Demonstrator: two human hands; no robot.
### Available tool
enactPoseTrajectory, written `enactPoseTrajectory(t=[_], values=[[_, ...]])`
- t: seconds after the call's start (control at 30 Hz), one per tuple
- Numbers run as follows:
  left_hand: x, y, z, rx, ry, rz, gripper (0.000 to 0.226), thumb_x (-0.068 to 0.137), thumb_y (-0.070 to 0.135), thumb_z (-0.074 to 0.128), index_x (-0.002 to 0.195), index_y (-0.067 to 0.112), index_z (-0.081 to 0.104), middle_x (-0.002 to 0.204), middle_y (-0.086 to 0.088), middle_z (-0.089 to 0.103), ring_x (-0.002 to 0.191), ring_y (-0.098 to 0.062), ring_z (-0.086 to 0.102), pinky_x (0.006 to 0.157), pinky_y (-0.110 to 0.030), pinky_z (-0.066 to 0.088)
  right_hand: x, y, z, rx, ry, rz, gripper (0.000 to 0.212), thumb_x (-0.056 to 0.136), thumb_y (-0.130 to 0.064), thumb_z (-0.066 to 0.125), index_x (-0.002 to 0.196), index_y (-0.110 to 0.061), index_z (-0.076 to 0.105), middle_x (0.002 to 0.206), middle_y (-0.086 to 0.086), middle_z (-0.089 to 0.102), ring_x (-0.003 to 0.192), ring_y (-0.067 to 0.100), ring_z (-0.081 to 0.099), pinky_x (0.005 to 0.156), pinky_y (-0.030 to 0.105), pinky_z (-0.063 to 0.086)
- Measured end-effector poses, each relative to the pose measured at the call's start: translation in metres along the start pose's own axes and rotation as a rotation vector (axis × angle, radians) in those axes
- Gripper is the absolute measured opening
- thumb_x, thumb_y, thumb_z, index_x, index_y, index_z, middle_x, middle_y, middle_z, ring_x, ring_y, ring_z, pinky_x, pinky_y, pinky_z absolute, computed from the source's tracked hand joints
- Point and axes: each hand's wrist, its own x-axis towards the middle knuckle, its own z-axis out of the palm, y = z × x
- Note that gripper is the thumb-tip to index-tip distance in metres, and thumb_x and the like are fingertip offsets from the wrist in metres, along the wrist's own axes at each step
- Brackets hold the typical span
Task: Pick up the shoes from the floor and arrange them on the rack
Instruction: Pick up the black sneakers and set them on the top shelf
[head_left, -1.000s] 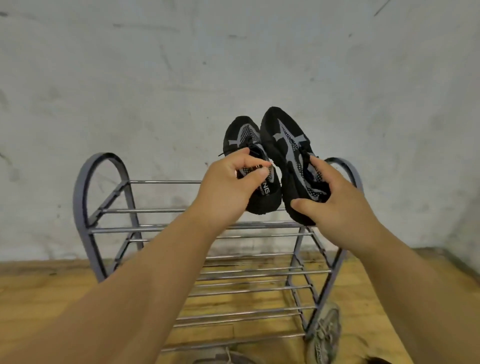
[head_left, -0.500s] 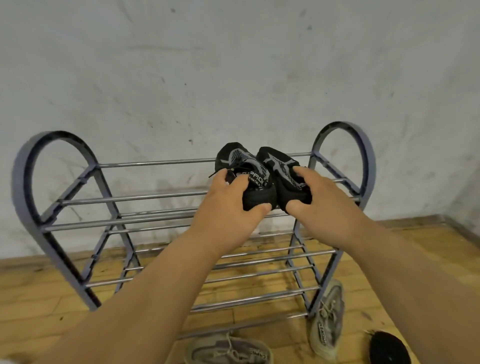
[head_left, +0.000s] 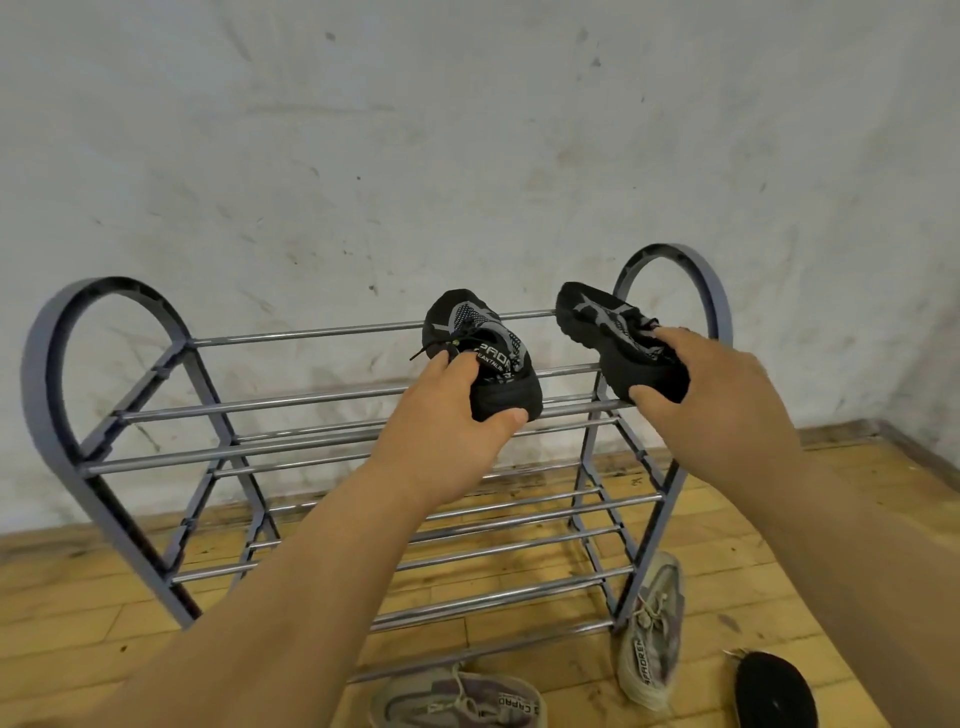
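1. Left hand (head_left: 441, 415) was closed round the heel of the left-hand shoe (head_left: 483, 353), thumb under the heel and fingers over the collar. The shoe lay just ahead of that hand on the top tier of the rack (head_left: 311, 332), toe toward the wall (head_left: 467, 156).
2. Right hand (head_left: 711, 410) gripped the heel of the right-hand shoe (head_left: 613, 338) in the same way. This shoe sat ahead of the hand and tilted, with its toe over the back rail, near the rack's end hoop on that side.
3. The two black shoes were apart, with bare rails between them. I could not tell whether either sole bore fully on the rails.
4. Judged step: setting the pair down on the top tier.
5. To do it well, lower the right-hand shoe's heel until the sole bridges at least two rails. Then turn it parallel to its mate and bring the pair closer together.
6. Slide the thumbs out from under the heels only once the rails carry the weight. The uppers looked soft, so a heel could sag between the bars.
7. Below the hands and nearer the person, on the floor (head_left: 78, 597), lay one grey shoe (head_left: 652, 629) by the rack's foot, another grey shoe (head_left: 462, 701), and a dark shoe (head_left: 774, 691) beneath the right forearm. Most of the task looked undone.
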Motion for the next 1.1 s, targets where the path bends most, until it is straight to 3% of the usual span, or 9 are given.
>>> enactPoseTrajectory(t=[0.1, 0.17, 0.2, 0.3, 0.6, 0.8, 0.9, 0.97, 1.1], values=[[0.0, 0.001, 0.001, -0.058, 0.021, 0.0, 0.028, 0.089, 0.038, 0.073, 0.112, 0.03, 0.059, 0.11, 0.011, 0.057, 0.097, -0.008, 0.057, 0.073, -0.01, 0.037, -0.001, 0.006, -0.008, -0.098, 0.074, 0.05, 0.072, 0.084, -0.049, 0.077, 0.147, -0.027, 0.05, 0.152, 0.016, 0.038, 0.134, 0.042, 0.035, 0.106, 0.053, 0.041], [0.0, 0.003, 0.005, -0.089, 0.041, -0.004, 0.03, 0.087, 0.038, 0.075, 0.113, 0.031, 0.061, 0.111, 0.011, 0.06, 0.099, -0.01, 0.06, 0.081, -0.019, 0.047, -0.001, 0.012, -0.009, -0.048, 0.024, 0.132, 0.079, 0.083, -0.058, 0.076, 0.151, -0.036, 0.042, 0.164, 0.016, 0.02, 0.145, 0.044, 0.023, 0.113, 0.056, 0.033], [0.0, 0.004, 0.007, -0.097, 0.057, -0.01, 0.03, 0.085, 0.042, 0.075, 0.111, 0.033, 0.061, 0.11, 0.011, 0.062, 0.099, -0.012, 0.061, 0.085, -0.029, 0.052, -0.001, 0.017, -0.006, 0.028, -0.034, 0.148, 0.082, 0.083, -0.063, 0.072, 0.153, -0.041, 0.037, 0.165, 0.014, 0.02, 0.146, 0.042, 0.026, 0.114, 0.055, 0.033], [0.004, 0.009, 0.016, -0.095, 0.079, -0.031, 0.036, 0.075, 0.057, 0.067, 0.105, 0.038, 0.06, 0.105, 0.014, 0.063, 0.1, -0.017, 0.063, 0.091, -0.047, 0.054, -0.002, 0.027, 0.003, 0.232, -0.145, 0.131, 0.088, 0.077, -0.075, 0.062, 0.154, -0.052, 0.025, 0.146, 0.004, 0.049, 0.126, 0.027, 0.056, 0.106, 0.05, 0.05], [0.023, 0.048, 0.064, 0.034, 0.068, 0.015, 0.032, 0.083, 0.063, 0.064, 0.102, 0.038, 0.057, 0.114, 0.01, 0.06, 0.108, -0.023, 0.058, 0.093, -0.052, 0.05, 0.004, 0.045, 0.014, 0.273, -0.133, 0.052, 0.083, 0.08, -0.072, 0.057, 0.153, -0.054, 0.023, 0.133, 0.001, 0.057, 0.112, 0.018, 0.062, 0.098, 0.046, 0.055], [0.034, 0.041, 0.062, 0.049, 0.029, 0.024, 0.03, 0.09, 0.056, 0.065, 0.087, 0.033, 0.047, 0.091, 0.013, 0.05, 0.09, -0.022, 0.055, 0.089, -0.051, 0.049, 0.003, 0.058, 0.015, 0.218, -0.113, 0.016, 0.073, 0.098, -0.046, 0.061, 0.159, -0.048, 0.021, 0.14, 0.001, 0.052, 0.102, 0.013, 0.057, 0.094, 0.032, 0.046], [0.035, 0.039, 0.064, 0.087, 0.031, 0.055, 0.032, 0.091, 0.058, 0.062, 0.098, 0.029, 0.051, 0.1, 0.007, 0.053, 0.098, -0.027, 0.057, 0.089, -0.053, 0.05, 0.001, 0.059, 0.016, 0.228, -0.116, 0.003, 0.074, 0.1, -0.042, 0.061, 0.161, -0.044, 0.02, 0.144, 0.0, 0.048, 0.105, 0.013, 0.054, 0.095, 0.028, 0.04], [0.036, 0.036, 0.067, 0.093, 0.039, 0.056, 0.037, 0.091, 0.06, 0.06, 0.108, 0.028, 0.052, 0.11, 0.004, 0.057, 0.105, -0.029, 0.058, 0.091, -0.054, 0.05, 0.001, 0.059, 0.016, 0.251, -0.124, 0.001, 0.077, 0.098, -0.044, 0.062, 0.161, -0.045, 0.017, 0.149, -0.001, 0.046, 0.123, 0.016, 0.052, 0.103, 0.031, 0.041], [0.032, 0.028, 0.062, 0.119, 0.042, 0.047, 0.077, 0.086, 0.071, 0.054, 0.15, 0.03, 0.037, 0.147, 0.003, 0.053, 0.132, -0.026, 0.053, 0.107, -0.055, 0.045, -0.01, 0.056, 0.013, 0.261, -0.191, 0.002, 0.092, 0.095, -0.043, 0.068, 0.161, -0.049, 0.004, 0.158, -0.002, 0.039, 0.139, 0.021, 0.045, 0.102, 0.029, 0.038]])
